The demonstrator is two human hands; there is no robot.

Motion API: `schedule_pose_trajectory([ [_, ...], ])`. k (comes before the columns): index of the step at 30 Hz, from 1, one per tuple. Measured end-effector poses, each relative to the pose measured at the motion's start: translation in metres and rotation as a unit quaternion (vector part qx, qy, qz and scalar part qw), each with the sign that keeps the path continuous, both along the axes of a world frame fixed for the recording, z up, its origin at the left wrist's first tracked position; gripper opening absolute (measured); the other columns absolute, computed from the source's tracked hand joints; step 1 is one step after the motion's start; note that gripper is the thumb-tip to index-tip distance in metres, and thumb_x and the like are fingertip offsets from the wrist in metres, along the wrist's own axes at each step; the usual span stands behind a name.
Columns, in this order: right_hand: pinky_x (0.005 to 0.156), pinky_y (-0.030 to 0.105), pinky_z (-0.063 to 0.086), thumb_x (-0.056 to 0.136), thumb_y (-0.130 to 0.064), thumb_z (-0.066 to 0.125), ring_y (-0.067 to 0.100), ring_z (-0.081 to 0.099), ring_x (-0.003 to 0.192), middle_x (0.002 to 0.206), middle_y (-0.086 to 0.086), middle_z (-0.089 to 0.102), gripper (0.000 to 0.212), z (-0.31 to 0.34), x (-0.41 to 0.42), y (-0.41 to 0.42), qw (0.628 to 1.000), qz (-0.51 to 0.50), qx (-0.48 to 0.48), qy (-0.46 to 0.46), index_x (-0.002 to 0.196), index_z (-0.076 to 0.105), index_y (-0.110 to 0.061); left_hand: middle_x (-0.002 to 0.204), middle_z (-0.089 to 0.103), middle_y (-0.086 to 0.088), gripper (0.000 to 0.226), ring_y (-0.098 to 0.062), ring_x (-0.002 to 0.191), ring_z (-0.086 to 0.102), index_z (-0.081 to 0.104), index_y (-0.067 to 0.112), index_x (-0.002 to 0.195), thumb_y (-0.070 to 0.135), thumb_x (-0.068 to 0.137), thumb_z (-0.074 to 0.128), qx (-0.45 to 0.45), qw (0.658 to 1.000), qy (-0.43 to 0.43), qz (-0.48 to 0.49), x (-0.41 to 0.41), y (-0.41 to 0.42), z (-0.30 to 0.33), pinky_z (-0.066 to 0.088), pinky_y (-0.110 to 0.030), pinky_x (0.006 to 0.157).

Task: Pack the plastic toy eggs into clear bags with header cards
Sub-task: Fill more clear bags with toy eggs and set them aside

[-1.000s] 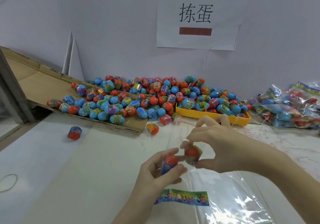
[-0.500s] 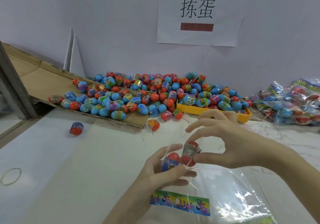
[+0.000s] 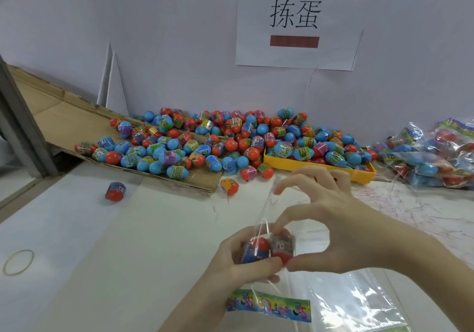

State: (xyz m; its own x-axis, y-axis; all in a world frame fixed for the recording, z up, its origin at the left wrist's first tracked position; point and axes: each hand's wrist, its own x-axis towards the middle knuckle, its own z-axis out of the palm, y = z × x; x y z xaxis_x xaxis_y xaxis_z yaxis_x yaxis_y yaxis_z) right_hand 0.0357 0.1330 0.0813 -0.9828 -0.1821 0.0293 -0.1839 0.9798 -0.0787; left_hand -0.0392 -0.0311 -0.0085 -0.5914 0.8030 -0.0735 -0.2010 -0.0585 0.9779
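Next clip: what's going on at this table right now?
A person is bagging toy eggs. The left hand grips a blue-and-red plastic egg through a clear plastic bag, while the right hand pinches a second red-ended egg with a grey label right beside it at the bag's mouth. A colourful header card lies just below the hands. A big heap of loose eggs spills over a cardboard sheet and a yellow tray; filled bags are piled at the right.

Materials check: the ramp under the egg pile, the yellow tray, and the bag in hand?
Ramp: looks like corrugated cardboard, matte brown, creased with ragged edges.
Yellow tray: likely moulded plastic, smooth and evenly coloured.
Bag: thin clear plastic film, glossy, with bright glints and wrinkles.
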Motion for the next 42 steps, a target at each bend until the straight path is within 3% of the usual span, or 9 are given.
schedule_pose_trajectory([
  [7, 0.098, 0.025, -0.007, 0.064, -0.069, 0.063, -0.012, -0.015, 0.124, 0.121, -0.045, 0.009, 0.035, -0.003, -0.009, 0.001, 0.998, 0.037, -0.041, -0.03, 0.093, 0.067, -0.048, 0.095, 0.074, -0.001, 0.052, -0.015, 0.082, 0.07, 0.061, 0.016, 0.11, 0.006, 0.06, 0.073, -0.003, 1.0, -0.019, -0.022, -0.003, 0.002, -0.006, 0.056, -0.026, 0.066],
  [14, 0.096, 0.027, -0.001, 0.062, -0.065, 0.068, -0.023, -0.004, 0.115, 0.111, -0.044, 0.041, 0.036, -0.008, -0.017, 0.011, 0.994, 0.03, -0.073, -0.082, 0.094, 0.065, -0.048, 0.092, 0.074, 0.005, 0.064, -0.014, 0.083, 0.071, 0.057, 0.023, 0.11, 0.005, 0.054, 0.08, -0.006, 0.999, 0.034, -0.006, -0.001, 0.005, -0.009, 0.052, -0.018, 0.068],
  [17, 0.102, 0.028, 0.026, 0.055, -0.068, 0.068, -0.007, 0.025, 0.124, 0.117, -0.037, 0.042, 0.038, 0.009, -0.029, 0.018, 0.967, 0.002, -0.241, -0.087, 0.089, 0.066, -0.051, 0.083, 0.074, 0.004, 0.063, -0.012, 0.075, 0.07, 0.061, 0.022, 0.104, 0.009, 0.046, 0.081, -0.014, 0.999, 0.033, 0.02, -0.001, 0.008, -0.014, 0.052, -0.018, 0.065],
  [19, 0.081, 0.01, 0.044, 0.068, -0.047, 0.071, -0.007, 0.055, 0.101, 0.098, -0.021, 0.065, 0.018, 0.014, -0.054, 0.021, 0.889, -0.008, -0.457, 0.04, 0.08, 0.073, -0.034, 0.084, 0.074, 0.004, 0.064, -0.013, 0.076, 0.07, 0.062, 0.021, 0.103, 0.013, 0.042, 0.082, -0.018, 0.999, 0.032, 0.03, -0.003, 0.007, -0.015, 0.052, -0.018, 0.066],
  [21, 0.064, 0.003, 0.043, 0.079, -0.033, 0.065, -0.007, 0.061, 0.08, 0.079, -0.014, 0.069, 0.011, 0.007, -0.094, 0.023, 0.839, -0.086, -0.52, 0.135, 0.075, 0.072, -0.026, 0.093, 0.074, 0.002, 0.068, -0.016, 0.083, 0.071, 0.06, 0.021, 0.107, 0.015, 0.044, 0.084, -0.018, 0.999, 0.031, 0.02, -0.002, 0.005, -0.013, 0.053, -0.02, 0.07],
  [26, 0.067, 0.014, 0.041, 0.083, -0.041, 0.062, 0.007, 0.054, 0.084, 0.104, -0.002, 0.062, 0.039, -0.039, -0.167, 0.014, 0.963, -0.131, -0.233, -0.013, 0.114, 0.06, -0.017, 0.089, 0.074, -0.001, 0.056, -0.012, 0.077, 0.07, 0.061, 0.015, 0.105, 0.006, 0.053, 0.079, -0.021, 0.999, 0.031, 0.016, -0.002, 0.004, -0.01, 0.051, -0.017, 0.068],
  [31, 0.055, 0.009, 0.036, 0.081, -0.036, 0.066, 0.007, 0.048, 0.069, 0.082, -0.009, 0.057, 0.032, -0.06, -0.176, 0.01, 0.99, -0.063, -0.121, -0.023, 0.104, 0.067, -0.014, 0.076, 0.07, -0.001, 0.05, -0.013, 0.07, 0.066, 0.063, 0.006, 0.1, 0.005, 0.052, 0.078, -0.012, 1.0, 0.013, 0.007, -0.003, 0.005, -0.01, 0.051, -0.022, 0.064],
  [35, 0.06, 0.031, 0.047, 0.076, -0.026, 0.069, 0.018, 0.057, 0.067, 0.085, 0.006, 0.066, 0.021, -0.065, -0.163, 0.012, 0.982, -0.108, -0.154, -0.031, 0.088, 0.064, -0.01, 0.082, 0.069, -0.002, 0.053, -0.014, 0.07, 0.065, 0.064, 0.004, 0.097, 0.008, 0.047, 0.08, -0.011, 1.0, 0.014, 0.007, -0.002, 0.005, -0.01, 0.05, -0.022, 0.066],
  [42, 0.076, 0.027, 0.056, 0.082, -0.011, 0.063, 0.015, 0.067, 0.083, 0.084, -0.005, 0.067, 0.022, 0.008, -0.079, 0.023, 0.808, -0.166, -0.55, 0.133, 0.097, 0.061, -0.026, 0.089, 0.072, -0.002, 0.053, -0.012, 0.075, 0.069, 0.065, 0.018, 0.102, 0.009, 0.053, 0.082, -0.016, 1.0, -0.003, 0.022, 0.003, 0.007, -0.008, 0.051, -0.019, 0.064],
])
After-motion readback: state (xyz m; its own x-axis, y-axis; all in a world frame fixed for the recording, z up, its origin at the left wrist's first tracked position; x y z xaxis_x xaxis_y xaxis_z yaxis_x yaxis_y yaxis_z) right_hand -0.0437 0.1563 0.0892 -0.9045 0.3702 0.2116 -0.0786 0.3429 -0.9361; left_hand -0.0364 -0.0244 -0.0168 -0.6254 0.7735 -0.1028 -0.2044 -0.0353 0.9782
